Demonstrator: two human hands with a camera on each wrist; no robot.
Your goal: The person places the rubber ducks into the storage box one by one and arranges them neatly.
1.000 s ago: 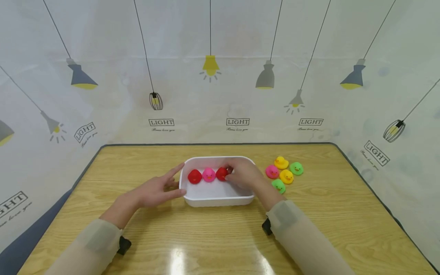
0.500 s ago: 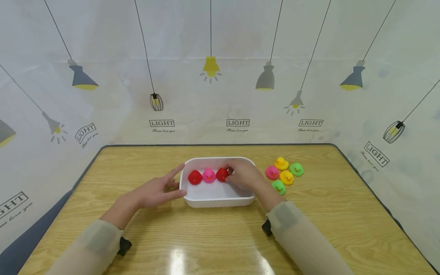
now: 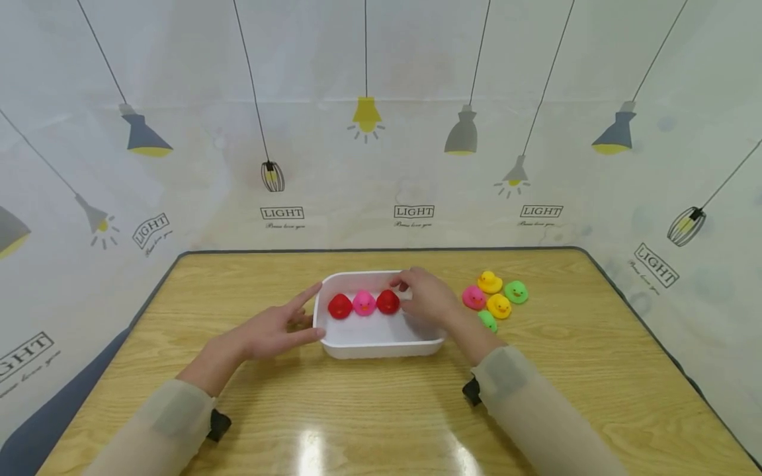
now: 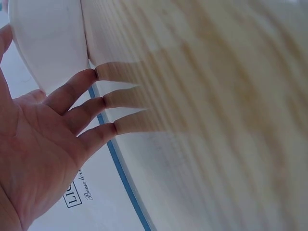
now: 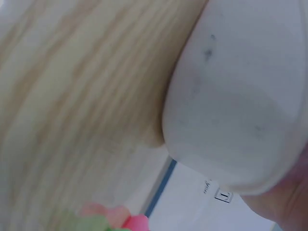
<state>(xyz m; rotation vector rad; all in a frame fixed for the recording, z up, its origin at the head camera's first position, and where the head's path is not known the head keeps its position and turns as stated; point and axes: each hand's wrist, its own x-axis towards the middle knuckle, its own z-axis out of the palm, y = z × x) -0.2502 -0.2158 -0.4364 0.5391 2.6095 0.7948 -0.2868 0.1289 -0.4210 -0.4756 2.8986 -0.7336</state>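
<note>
A white plastic box stands mid-table. In it, from left to right, sit a red rubber duck, a pink rubber duck and another red duck. My left hand spans the box's left end, thumb and index finger touching its rim; in the left wrist view its other fingertips rest on the table. My right hand is over the box's right end, fingers apart from the right-hand red duck and holding nothing visible. The right wrist view mostly shows the box's outer wall.
Right of the box lies a loose group of rubber ducks: a yellow duck, a pink duck, a second yellow duck, a green duck and a green one partly behind my right wrist. A patterned backdrop surrounds the wooden table.
My right hand has let go of the right-hand red duck and drawn slightly right and up, away from it. My left hand stays at the box's left end.
</note>
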